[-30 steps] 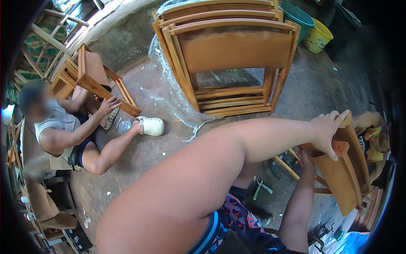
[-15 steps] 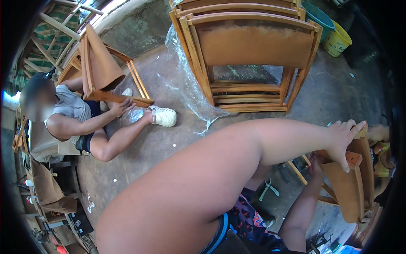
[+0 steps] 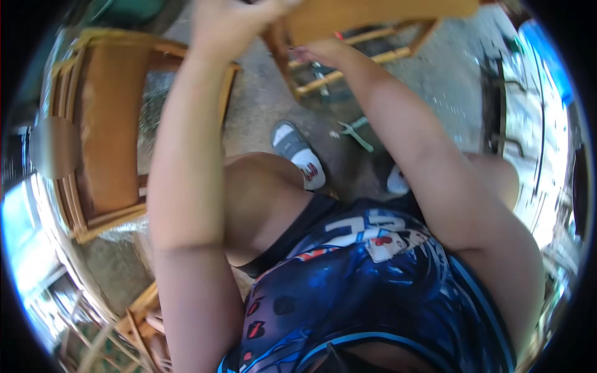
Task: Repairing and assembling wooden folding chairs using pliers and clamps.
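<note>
Wooden chair [image 3: 379,17], tan-panelled, now at view's top edge

Near the stack of folded wooden chairs [image 3: 111,130], clear plastic wrap [image 3: 127,231] touches its lower edge; pale-green-handled pliers [image 3: 357,135] lie on the floor [image 3: 448,81] to its right, blue sheeting [image 3: 548,59] farther right.

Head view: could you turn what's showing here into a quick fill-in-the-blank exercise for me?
1. The left hand meets the picture's ____ edge.
2. The right hand is near a chair framed in ____.
3. Pliers lie on the ____.
4. The visible sandal's strap is ____ in colour.

Missing words: top; wood; floor; grey.
</note>
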### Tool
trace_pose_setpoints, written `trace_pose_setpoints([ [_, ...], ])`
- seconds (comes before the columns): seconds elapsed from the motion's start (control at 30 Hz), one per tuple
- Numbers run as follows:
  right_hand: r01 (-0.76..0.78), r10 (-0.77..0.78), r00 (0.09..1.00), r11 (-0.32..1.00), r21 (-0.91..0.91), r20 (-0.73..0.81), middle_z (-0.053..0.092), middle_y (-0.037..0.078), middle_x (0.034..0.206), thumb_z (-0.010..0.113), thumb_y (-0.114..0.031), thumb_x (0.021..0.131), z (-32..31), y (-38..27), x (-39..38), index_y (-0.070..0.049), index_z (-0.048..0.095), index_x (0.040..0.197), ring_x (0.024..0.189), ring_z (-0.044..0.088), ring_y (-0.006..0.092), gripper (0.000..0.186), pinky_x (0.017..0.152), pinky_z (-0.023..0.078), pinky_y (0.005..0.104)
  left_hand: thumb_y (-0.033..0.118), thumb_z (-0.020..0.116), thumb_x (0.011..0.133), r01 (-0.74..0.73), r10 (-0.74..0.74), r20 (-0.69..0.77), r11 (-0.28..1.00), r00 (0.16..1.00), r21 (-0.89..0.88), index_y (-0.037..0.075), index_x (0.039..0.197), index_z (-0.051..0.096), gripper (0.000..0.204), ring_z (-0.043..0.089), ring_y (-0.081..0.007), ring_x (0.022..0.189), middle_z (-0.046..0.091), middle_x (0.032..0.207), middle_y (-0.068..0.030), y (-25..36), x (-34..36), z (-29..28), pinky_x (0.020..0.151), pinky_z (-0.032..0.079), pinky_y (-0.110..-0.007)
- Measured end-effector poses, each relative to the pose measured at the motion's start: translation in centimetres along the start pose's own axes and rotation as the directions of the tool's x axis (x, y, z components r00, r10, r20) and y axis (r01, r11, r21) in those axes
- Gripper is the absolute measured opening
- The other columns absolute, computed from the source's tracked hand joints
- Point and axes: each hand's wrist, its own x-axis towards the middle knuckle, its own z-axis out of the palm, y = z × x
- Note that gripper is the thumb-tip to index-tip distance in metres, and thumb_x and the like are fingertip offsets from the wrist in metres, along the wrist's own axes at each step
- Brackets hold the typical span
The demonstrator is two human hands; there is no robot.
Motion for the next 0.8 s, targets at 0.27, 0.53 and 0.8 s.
trace_pose_setpoints([
  [0.27, 0.174, -0.175, 0.985, 0.983, 0.055, 0.001, 0.063, 0.005, 0.085, 0.055, -0.022, 0.095, 1.5, -2.4, -3.5, -0.006, 0.062, 0.100, 0.069, 0.058, 0.0123, 0.018, 0.057, 0.051, 0.0309, 0.042, 0.067, 0.082, -0.328, 0.165, 0.308, 0.715, 0.937, 0.617, 0.001, 0.139, 0.039, 0.076, 0.032, -0.0308, 0.134, 0.023, 0.149, -0.0150, -2.7, 0.8, -4.3, 0.114, 0.018, -0.041],
  [0.53, 0.191, -0.190, 0.968, 0.981, 0.007, 0.166, 0.059, 0.008, 0.087, 0.059, -0.016, 0.090, 0.1, -1.6, -0.4, -0.001, 0.061, 0.102, 0.071, 0.059, 0.0149, 0.020, 0.060, 0.053, 0.0302, 0.038, 0.064, 0.083, -0.165, 0.114, 0.137, 0.870, 0.984, 0.465, 0.000, 0.133, 0.042, 0.067, 0.044, -0.0245, 0.120, 0.044, 0.131, -0.0114, -3.0, 1.0, -2.7, 0.107, 0.031, -0.038],
  [0.8, -0.089, 0.117, 0.990, 0.955, -0.281, 0.084, 0.059, 0.008, 0.090, 0.059, -0.013, 0.088, 0.4, -2.3, 0.0, 0.001, 0.061, 0.106, 0.071, 0.059, 0.0154, 0.023, 0.061, 0.054, 0.0306, 0.041, 0.062, 0.083, -0.157, 0.129, 0.090, 0.854, 0.987, 0.496, -0.001, 0.130, 0.046, 0.065, 0.048, -0.0235, 0.115, 0.050, 0.126, -0.0124, -3.4, 1.3, -3.0, 0.104, 0.033, -0.037],
])
